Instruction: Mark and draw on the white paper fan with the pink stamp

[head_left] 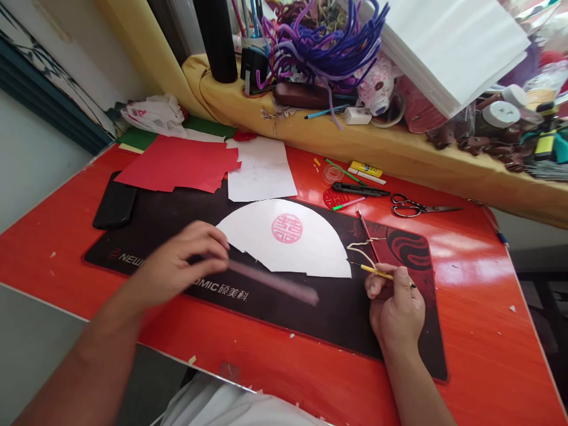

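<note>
My left hand (181, 266) is over the dark desk mat (337, 319), gripping a motion-blurred, greyish translucent ruler (273, 283) by one end. The ruler's far end lies below a white paper fan shape (306, 251) with a jagged lower edge and a round pink double-happiness stamp (287, 228). My right hand (394, 307) holds a yellow pencil (377, 272) near the fan's right corner. A thin cream cord (359, 248) lies beside that corner.
Red paper (177, 165), a white sheet (261, 171), a black phone (115, 201) and scissors (421, 207) lie on the orange table (479, 355). A yellow-covered shelf (355, 139) behind holds purple pipe cleaners (319, 50) and jars.
</note>
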Available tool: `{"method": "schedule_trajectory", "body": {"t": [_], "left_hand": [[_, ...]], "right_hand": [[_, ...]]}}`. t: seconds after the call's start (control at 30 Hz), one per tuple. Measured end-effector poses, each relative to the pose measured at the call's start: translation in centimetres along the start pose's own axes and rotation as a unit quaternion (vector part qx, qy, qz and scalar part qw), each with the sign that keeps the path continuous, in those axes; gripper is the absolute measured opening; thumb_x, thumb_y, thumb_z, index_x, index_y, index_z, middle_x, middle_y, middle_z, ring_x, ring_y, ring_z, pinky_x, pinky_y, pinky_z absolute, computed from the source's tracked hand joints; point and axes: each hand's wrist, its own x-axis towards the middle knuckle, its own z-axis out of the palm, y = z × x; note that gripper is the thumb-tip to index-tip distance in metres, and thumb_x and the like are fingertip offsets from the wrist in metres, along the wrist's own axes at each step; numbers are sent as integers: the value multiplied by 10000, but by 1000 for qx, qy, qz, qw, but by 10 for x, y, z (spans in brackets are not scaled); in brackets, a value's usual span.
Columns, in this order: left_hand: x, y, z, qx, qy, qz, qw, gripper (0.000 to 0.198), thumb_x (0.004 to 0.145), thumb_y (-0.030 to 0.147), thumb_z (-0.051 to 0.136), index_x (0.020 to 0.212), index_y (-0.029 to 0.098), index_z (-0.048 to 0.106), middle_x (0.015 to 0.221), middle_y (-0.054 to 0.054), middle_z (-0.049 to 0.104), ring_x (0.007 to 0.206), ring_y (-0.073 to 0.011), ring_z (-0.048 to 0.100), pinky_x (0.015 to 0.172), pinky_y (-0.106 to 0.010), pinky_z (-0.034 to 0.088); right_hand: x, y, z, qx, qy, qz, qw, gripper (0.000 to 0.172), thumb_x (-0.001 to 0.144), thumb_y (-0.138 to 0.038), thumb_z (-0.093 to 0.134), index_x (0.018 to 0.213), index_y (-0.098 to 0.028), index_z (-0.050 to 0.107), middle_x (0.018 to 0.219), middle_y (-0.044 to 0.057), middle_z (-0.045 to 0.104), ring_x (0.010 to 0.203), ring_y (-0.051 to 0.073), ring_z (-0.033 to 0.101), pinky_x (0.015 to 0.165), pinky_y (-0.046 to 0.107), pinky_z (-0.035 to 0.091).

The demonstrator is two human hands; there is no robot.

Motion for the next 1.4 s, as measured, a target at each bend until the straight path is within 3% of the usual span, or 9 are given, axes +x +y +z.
{"method": "schedule_trajectory", "body": {"t": [0.07,0.13,0.33,0.6,0.77,0.93,1.07,1.23,1.4], "left_hand": [[1,-18,-14,-60,168,-82,981,287,974,528,822,888,258,773,1223,-49,772,1169,-272,713,1109,-456,582],[6,-30,-14,-183,291,-144,928,412,868,613,909,944,236,760,1293,-69,786,1328,-306,687,1270,-533,486],[23,-27,24,-331,301,-239,862,672,535,693,1077,871,223,732,1359,-122,805,1464,-389,638,1368,-614,368],[20,-15,64,-341,291,-224,866,597,709,714,991,988,241,757,1503,-106,750,1558,-356,568,1407,-541,309],[17,-10,83,-268,214,-185,921,479,967,707,765,1033,234,717,1626,-129,655,1527,-364,595,1311,-557,449],[13,-3,56,-61,172,-107,977,425,1131,580,552,967,225,718,1482,-110,715,1322,-305,691,1086,-437,598],[16,6,34,9,81,-43,996,472,1147,543,502,838,228,671,1020,-53,733,913,-214,696,843,-322,584],[20,8,37,54,-118,26,991,409,1149,468,503,864,249,696,896,-20,713,853,-199,663,759,-286,537],[22,-5,46,114,-100,43,987,290,1130,471,552,1108,261,752,990,-34,748,902,-222,678,789,-316,540]], "right_hand": [[0,0,0,4,3,2,1000,503,907,-679,843,886,-177,817,510,-32,592,499,131,534,553,280,420],[0,0,0,6,4,4,1000,498,913,-677,837,890,-180,817,513,-33,592,501,131,533,556,282,415],[-2,-1,-1,4,0,7,1000,484,936,-672,812,909,-189,811,521,-35,591,512,139,535,569,296,411],[1,-4,-1,5,18,10,1000,513,918,-698,810,889,-186,787,515,-38,583,495,134,510,546,300,390],[3,-11,-2,14,39,0,999,520,887,-698,837,878,-180,792,506,-45,574,492,130,502,533,287,381],[4,-18,-9,28,59,-15,998,506,885,-680,851,882,-178,791,501,-55,555,494,122,490,536,273,393],[10,-21,-16,32,79,-40,996,482,909,-660,836,883,-181,783,508,-58,551,494,123,487,534,272,395],[22,-31,-28,42,118,-78,989,423,960,-591,792,863,-182,755,491,-65,506,465,119,459,511,271,390],[18,-39,-39,34,134,-93,986,392,989,-544,761,860,-173,758,490,-53,506,460,122,459,516,281,403]]}}
